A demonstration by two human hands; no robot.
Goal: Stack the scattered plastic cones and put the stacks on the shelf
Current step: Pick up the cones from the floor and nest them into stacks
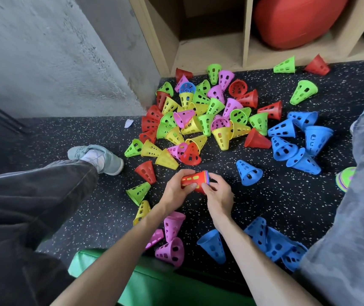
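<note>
Your fingers [191, 187] are curled around a short stack of nested cones [195, 181]: your left hand [176, 187] wraps the narrow end, your right hand [218, 195] pinches the wide rim end, and both are closed on it. The stack lies on its side above the speckled black floor [276, 195], its long axis running left to right, narrow tip to your left and open rims to your right. The outer cone is red with slotted holes showing yellow-green inside, and several coloured rims are layered at the wide end. Just beyond your hands lies a single red cone [147, 172] and a blue cone [248, 173], with a green cone [139, 192] and a yellow cone [142, 212] to your left. Nearer you sit pink cones [172, 238] and a cluster of blue cones [273, 242]. Farther out, a dense heap of mixed cones [198, 120] spreads up to the wooden shelf [246, 29], between you and its open compartments; a red cushion-like object [295, 21] fills one compartment. Your legs frame the scene, a green mat [154, 281] lies under your forearms, and a second nested stack [344, 178] peeks from behind your right knee.
</note>
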